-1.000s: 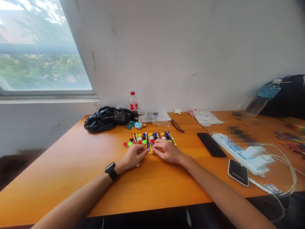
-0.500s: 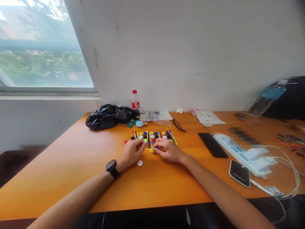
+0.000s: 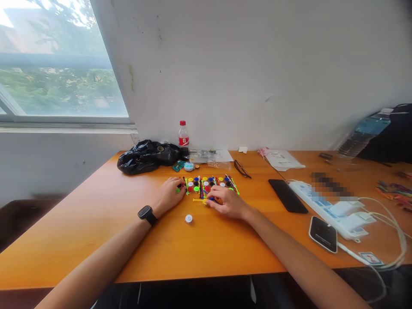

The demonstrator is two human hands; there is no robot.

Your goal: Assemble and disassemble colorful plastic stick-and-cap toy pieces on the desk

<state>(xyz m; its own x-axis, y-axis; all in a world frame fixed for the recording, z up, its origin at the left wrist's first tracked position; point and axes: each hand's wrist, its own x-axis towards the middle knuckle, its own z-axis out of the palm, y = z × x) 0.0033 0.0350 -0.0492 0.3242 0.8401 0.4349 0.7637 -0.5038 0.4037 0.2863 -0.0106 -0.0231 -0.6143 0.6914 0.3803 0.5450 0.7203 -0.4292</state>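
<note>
A cluster of small coloured discs and thin coloured sticks (image 3: pixel 207 184) lies on the orange table (image 3: pixel 96 223). My left hand (image 3: pixel 170 194), with a black watch on the wrist, rests at the cluster's left end, fingers curled over a few discs. My right hand (image 3: pixel 225 201) sits at the near edge of the cluster, fingertips pinched on a yellow disc with a yellow stick (image 3: pixel 201 200). A single white disc (image 3: pixel 188 219) lies apart, nearer to me, between both hands.
Along the wall stand a black plastic bag (image 3: pixel 144 155), a red-capped bottle (image 3: pixel 183 134), small packets and glasses (image 3: pixel 242 169). To the right lie a black phone (image 3: pixel 287 195), a white power strip (image 3: pixel 331 204), a second phone (image 3: pixel 322 234), cables, papers and a water bottle (image 3: pixel 360 137).
My left hand moved left from the middle of the cluster to its left end, uncovering the white disc on the table. My right hand stayed near the yellow disc.
</note>
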